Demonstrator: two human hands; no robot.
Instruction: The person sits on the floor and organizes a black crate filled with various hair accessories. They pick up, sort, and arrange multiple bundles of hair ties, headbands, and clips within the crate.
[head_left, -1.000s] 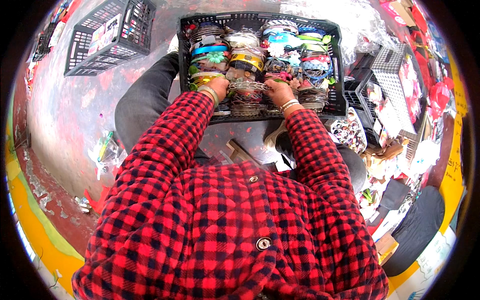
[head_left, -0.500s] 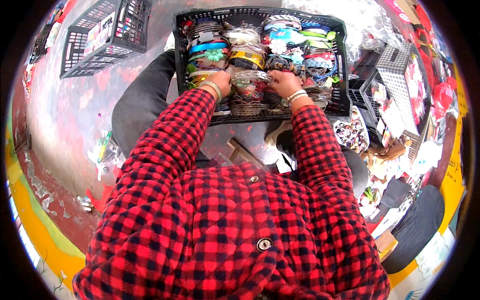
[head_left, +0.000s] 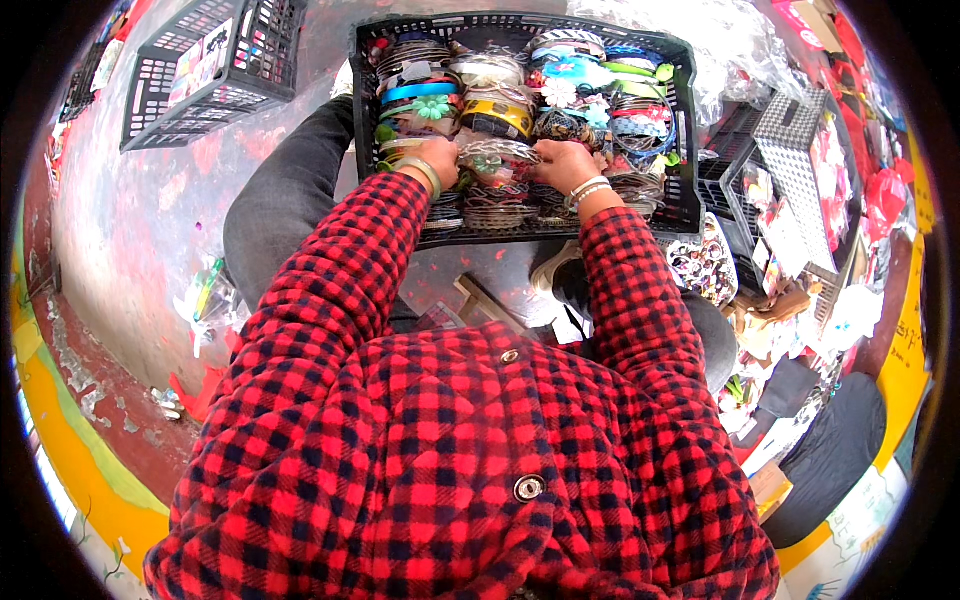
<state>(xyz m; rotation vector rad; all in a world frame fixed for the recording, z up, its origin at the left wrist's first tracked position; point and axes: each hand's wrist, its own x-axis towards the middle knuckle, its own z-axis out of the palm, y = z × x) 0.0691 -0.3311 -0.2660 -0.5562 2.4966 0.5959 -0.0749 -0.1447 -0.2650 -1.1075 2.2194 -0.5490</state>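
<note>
A black plastic crate [head_left: 686, 130] in front of me holds rows of stacked headbands in many colours. Over the second row from the left, my left hand [head_left: 438, 162] and my right hand [head_left: 565, 165] grip opposite ends of a clear-and-silver headband bundle [head_left: 497, 149]. Fingers of both hands are closed, though their tips are partly hidden among the stacks. Just beyond the bundle sit yellow-and-black headbands [head_left: 497, 117]. A mint-green flower [head_left: 432, 107] and a bright blue headband [head_left: 418, 91] show in the left row; a white flower [head_left: 558, 94] shows in the third.
Another black crate [head_left: 215, 70] stands on the floor at the far left. Crates [head_left: 735, 170] with packaged goods and clear plastic wrapping [head_left: 725, 50] crowd the right. A tub of small items [head_left: 705, 262] sits by my right knee. Plastic packaging [head_left: 207, 300] lies at left.
The silver bundle has turned slightly and sits a little differently over its row. Both hands have shifted only slightly and keep their hold.
</note>
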